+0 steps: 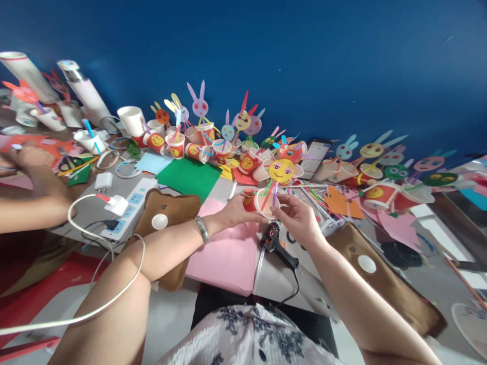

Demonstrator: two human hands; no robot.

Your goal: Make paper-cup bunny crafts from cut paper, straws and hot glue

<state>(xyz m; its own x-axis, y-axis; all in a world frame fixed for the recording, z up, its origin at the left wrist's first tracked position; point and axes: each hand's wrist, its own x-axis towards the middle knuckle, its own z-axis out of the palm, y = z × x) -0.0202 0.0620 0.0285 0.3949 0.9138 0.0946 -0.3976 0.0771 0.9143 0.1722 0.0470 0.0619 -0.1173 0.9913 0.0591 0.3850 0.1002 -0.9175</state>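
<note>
My left hand [240,210] is wrapped round a red and white paper cup [263,204] lying on its side, its mouth facing me. Coloured strips rise from the cup's rim to a round yellow paper face [281,171] with drawn eyes and a smile. The fingers of my right hand [294,215] pinch a purple paper strip [274,194] at the cup's rim. Below the cup, a black hot glue gun [279,243] lies on the table with its cord trailing toward me. Pink paper [224,253] is spread under my left wrist.
Several finished paper-cup rabbits [200,106] line the blue wall. A phone [316,157] leans among them. At left are a power strip [131,208], a white cable and a person's arm [34,192]. Brown cushioned pouches [171,203] flank the work area. Green paper [190,177] lies behind.
</note>
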